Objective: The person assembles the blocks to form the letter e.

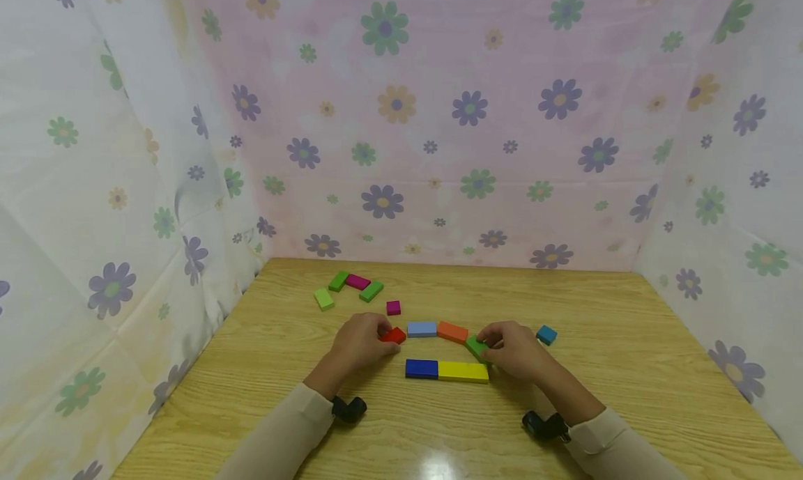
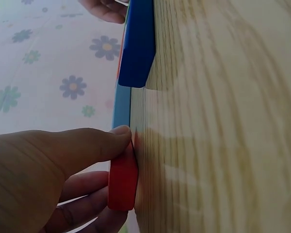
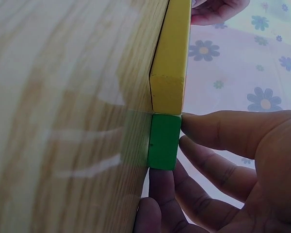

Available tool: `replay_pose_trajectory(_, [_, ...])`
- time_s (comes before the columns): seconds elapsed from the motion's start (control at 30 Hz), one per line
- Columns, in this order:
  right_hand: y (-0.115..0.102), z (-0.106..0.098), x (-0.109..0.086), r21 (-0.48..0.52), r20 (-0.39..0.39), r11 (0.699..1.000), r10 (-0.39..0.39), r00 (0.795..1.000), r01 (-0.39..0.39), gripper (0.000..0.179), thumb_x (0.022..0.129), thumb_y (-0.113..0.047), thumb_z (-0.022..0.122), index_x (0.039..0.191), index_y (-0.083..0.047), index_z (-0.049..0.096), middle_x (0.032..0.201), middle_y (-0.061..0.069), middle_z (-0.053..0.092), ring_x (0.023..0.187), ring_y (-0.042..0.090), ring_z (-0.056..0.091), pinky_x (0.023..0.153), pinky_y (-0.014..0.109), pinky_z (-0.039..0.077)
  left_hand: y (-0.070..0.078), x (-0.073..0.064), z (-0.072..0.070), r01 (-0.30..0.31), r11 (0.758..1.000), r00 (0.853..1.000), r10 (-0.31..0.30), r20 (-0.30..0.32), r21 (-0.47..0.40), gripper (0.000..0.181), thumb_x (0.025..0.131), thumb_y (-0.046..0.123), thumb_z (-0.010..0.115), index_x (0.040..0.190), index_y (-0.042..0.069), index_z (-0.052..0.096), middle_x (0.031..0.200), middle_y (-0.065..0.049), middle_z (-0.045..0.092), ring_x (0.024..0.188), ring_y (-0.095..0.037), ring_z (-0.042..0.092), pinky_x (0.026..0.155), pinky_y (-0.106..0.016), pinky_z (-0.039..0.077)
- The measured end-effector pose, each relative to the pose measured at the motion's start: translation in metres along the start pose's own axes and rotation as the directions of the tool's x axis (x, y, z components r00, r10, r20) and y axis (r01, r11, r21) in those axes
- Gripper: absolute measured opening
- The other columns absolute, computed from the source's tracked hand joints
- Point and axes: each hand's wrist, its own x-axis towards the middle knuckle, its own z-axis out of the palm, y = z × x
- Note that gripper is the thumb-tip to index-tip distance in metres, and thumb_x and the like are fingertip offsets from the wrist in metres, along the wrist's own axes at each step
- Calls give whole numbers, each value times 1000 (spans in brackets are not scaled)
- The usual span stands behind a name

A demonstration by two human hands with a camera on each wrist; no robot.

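My left hand (image 1: 360, 342) pinches a red block (image 2: 122, 182) between thumb and fingers, low on the wooden table. Just right of it lies a light blue block (image 1: 422, 329), followed by an orange block (image 1: 452, 332) that slants down to the right. At that row's right end my right hand (image 1: 516, 351) holds a green block (image 3: 165, 141), also slanted. Nearer me, a dark blue block (image 1: 422, 369) and a longer yellow block (image 1: 463, 372) lie end to end in a straight line. The fingers partly cover the red and green blocks in the head view.
Behind my left hand lie a small magenta block (image 1: 393, 308), a longer magenta block (image 1: 357, 282) between two green blocks, and a lime block (image 1: 323, 299). A teal block (image 1: 546, 335) sits right of my right hand. Flowered cloth (image 1: 433, 173) encloses the table's back and sides.
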Motion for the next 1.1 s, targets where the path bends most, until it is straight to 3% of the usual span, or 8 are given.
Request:
replay_pose_trajectory(0.23, [-2,-1,-1,1,1,1000,2,1000,-2,22,92,-11,77,114,-10,74,110,6,71,101,22,68,79,38,60,2,-1,0,-31,999,999,31,-21,15,36,82,39,88,106,15,77,102,2,74,87,-14,62,79,-35,54])
replay_pose_trajectory(1.1, [1,0,1,-6,-4,1000,14,1000,-14,21,92,-10,76,113,-11,75,110,5,71,102,23,68,81,39,60,2,-1,1,-41,999,999,41,-22,4,36,82,40,88,105,15,77,102,2,74,87,-13,62,80,-35,55])
